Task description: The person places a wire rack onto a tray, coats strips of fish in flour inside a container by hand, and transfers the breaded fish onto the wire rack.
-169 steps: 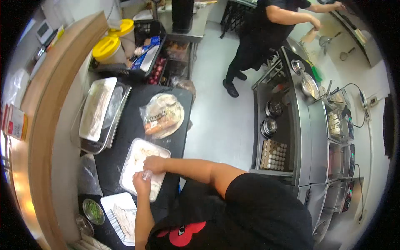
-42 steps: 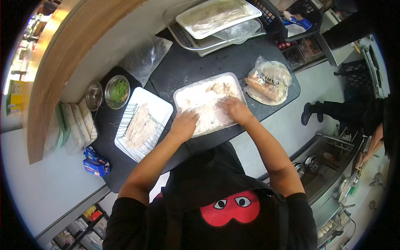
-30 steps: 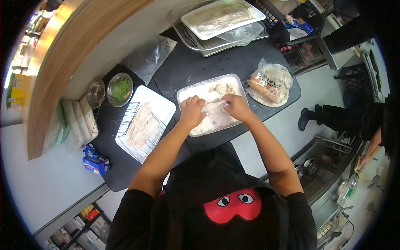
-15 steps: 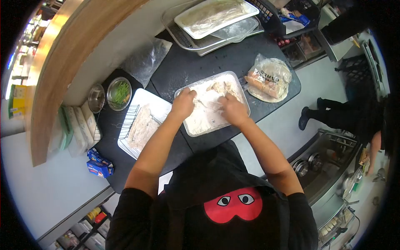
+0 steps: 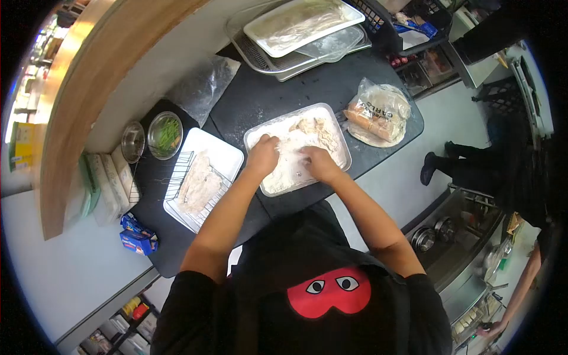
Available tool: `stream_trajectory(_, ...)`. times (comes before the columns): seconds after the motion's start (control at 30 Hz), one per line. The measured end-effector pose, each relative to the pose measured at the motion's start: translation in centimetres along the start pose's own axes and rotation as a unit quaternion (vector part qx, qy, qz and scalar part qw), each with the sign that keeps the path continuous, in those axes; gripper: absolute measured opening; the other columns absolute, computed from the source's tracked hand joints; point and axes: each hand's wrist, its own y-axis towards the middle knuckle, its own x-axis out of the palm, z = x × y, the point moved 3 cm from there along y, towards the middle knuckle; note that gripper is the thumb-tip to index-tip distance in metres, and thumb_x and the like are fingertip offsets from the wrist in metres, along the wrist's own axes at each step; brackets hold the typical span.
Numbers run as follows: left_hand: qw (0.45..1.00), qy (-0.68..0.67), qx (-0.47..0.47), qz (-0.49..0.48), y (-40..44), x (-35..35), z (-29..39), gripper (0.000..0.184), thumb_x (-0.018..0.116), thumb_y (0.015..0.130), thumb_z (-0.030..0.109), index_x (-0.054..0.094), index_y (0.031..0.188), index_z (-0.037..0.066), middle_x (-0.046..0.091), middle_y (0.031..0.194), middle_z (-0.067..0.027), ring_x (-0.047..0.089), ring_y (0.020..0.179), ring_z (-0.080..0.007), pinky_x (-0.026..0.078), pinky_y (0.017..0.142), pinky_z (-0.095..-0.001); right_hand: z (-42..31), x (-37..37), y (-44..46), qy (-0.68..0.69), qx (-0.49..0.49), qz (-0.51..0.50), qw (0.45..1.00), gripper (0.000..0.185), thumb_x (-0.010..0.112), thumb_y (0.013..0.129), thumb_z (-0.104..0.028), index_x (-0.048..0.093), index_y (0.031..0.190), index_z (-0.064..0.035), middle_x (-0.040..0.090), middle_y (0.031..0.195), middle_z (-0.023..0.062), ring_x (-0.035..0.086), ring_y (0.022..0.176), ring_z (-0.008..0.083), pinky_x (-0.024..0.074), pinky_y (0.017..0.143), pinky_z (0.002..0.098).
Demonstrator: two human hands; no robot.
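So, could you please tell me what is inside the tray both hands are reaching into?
The tray shows white powder, with lumpy, pale bits towards its far right corner. Anything buried in it or beneath the left hand and right hand is covered.

Flour (image 5: 283, 175) white; box (image 5: 139, 241) blue; apron print (image 5: 331, 293) red, white-and-black eyes; worktop (image 5: 278, 92) black; greens (image 5: 168, 135) green.

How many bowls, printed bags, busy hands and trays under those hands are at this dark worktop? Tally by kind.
Bowls: 2, greens bowl and smaller bowl
Printed bag: 1
Hands: 2, left hand and right hand
Tray under hands: 1
Total: 6
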Motion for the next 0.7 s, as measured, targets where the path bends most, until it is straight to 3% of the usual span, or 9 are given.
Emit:
stream_trajectory(0.07, 0.999, 0.022, 0.022, 0.026, 0.0, 0.4, -0.4, 0.030, 0.052, 0.076, 0.011, 0.056, 0.104, 0.001, 0.051, 0.110, -0.0195, 0.053, 0.101, -0.0349, 0.044, 0.085, -0.0410, -0.8, -0.1, 0.4, 0.080, -0.046, 0.061, 0.994, 0.026, 0.050, 0.079, -0.012, 0.062, 0.101, -0.0043, 0.060, 0.101, 0.0194, 0.056, 0.096, 0.0333, 0.0436, 0.086, 0.0388)
stream_trajectory(0.17, 0.992, 0.119, 0.051, 0.000, -1.2, 0.9, 0.0, 0.037, 0.050, 0.079, 0.016, 0.053, 0.112, 0.001, 0.046, 0.121, -0.0200, 0.048, 0.109, -0.0352, 0.036, 0.094, -0.0448, -1.3, 0.6, 1.3, -0.065, -0.155, 0.045, 0.985, 0.028, 0.053, 0.080, -0.016, 0.061, 0.105, -0.0065, 0.059, 0.106, 0.0171, 0.054, 0.102, 0.0323, 0.0412, 0.090, 0.0376)
stream_trajectory(0.2, 0.984, 0.169, 0.050, -0.038, -2.3, 1.5, 0.9, 0.040, 0.049, 0.080, 0.018, 0.051, 0.115, 0.001, 0.044, 0.125, -0.0201, 0.045, 0.112, -0.0352, 0.032, 0.097, -0.0468, -1.8, 0.9, 1.3, -0.157, -0.156, -0.076, 0.972, 0.041, 0.053, 0.082, -0.026, 0.052, 0.119, -0.0095, 0.050, 0.123, 0.0143, 0.046, 0.115, 0.0291, 0.0335, 0.099, 0.0369)
stream_trajectory(0.27, 0.968, 0.226, 0.041, -0.097, -4.5, 2.2, 1.7, 0.049, 0.045, 0.083, 0.022, 0.042, 0.127, 0.001, 0.036, 0.133, -0.0192, 0.034, 0.122, -0.0347, 0.018, 0.104, -0.0535, -1.0, 0.9, 0.2, -0.219, -0.147, -0.101, 0.959, 0.050, 0.051, 0.084, -0.032, 0.043, 0.128, -0.0112, 0.042, 0.132, 0.0126, 0.039, 0.122, 0.0273, 0.0276, 0.103, 0.0372)
stream_trajectory(0.33, 0.960, 0.266, 0.031, -0.080, -5.1, 1.6, 2.4, 0.050, 0.044, 0.084, 0.022, 0.040, 0.129, 0.001, 0.035, 0.134, -0.0192, 0.033, 0.123, -0.0338, 0.018, 0.104, -0.0523, -1.3, 0.3, 0.2, -0.270, -0.091, -0.174, 0.943, 0.061, 0.049, 0.085, -0.037, 0.029, 0.137, -0.0119, 0.028, 0.143, 0.0101, 0.028, 0.130, 0.0253, 0.0209, 0.107, 0.0370)
stream_trajectory(0.43, 0.952, 0.288, 0.028, -0.098, -6.0, 2.6, 1.9, 0.048, 0.044, 0.083, 0.020, 0.042, 0.127, 0.000, 0.033, 0.137, -0.0186, 0.032, 0.125, -0.0336, 0.016, 0.105, -0.0525, -0.4, 0.7, 0.2, -0.276, -0.079, -0.167, 0.943, 0.061, 0.049, 0.085, -0.037, 0.030, 0.137, -0.0117, 0.029, 0.142, 0.0107, 0.028, 0.130, 0.0259, 0.0200, 0.108, 0.0368)
stream_trajectory(0.53, 0.959, 0.261, 0.061, -0.089, -4.8, 1.4, 1.3, 0.038, 0.045, 0.082, 0.015, 0.050, 0.117, 0.002, 0.043, 0.128, -0.0163, 0.038, 0.120, -0.0322, 0.018, 0.104, -0.0534, -0.3, 0.1, 0.5, -0.272, -0.128, -0.113, 0.947, 0.042, 0.046, 0.085, -0.023, 0.045, 0.125, -0.0100, 0.041, 0.131, 0.0120, 0.042, 0.119, 0.0275, 0.0348, 0.098, 0.0376)
stream_trajectory(0.67, 0.969, 0.237, 0.054, -0.031, -3.5, -3.1, 2.2, 0.022, 0.046, 0.079, 0.009, 0.062, 0.095, 0.006, 0.057, 0.103, -0.0104, 0.048, 0.104, -0.0270, 0.026, 0.099, -0.0525, -3.7, -1.4, -0.8, -0.220, -0.006, -0.099, 0.970, 0.025, 0.045, 0.082, -0.012, 0.058, 0.102, -0.0092, 0.054, 0.108, 0.0121, 0.053, 0.104, 0.0274, 0.0470, 0.081, 0.0375)
stream_trajectory(0.7, 0.963, 0.260, 0.060, -0.032, -3.0, -2.9, 1.7, 0.020, 0.047, 0.079, 0.009, 0.062, 0.091, 0.007, 0.058, 0.100, -0.0098, 0.049, 0.101, -0.0263, 0.027, 0.098, -0.0519, -3.1, -0.2, -0.7, -0.199, -0.038, -0.096, 0.975, 0.024, 0.048, 0.078, -0.009, 0.058, 0.100, -0.0082, 0.055, 0.107, 0.0129, 0.054, 0.101, 0.0281, 0.0476, 0.080, 0.0376)
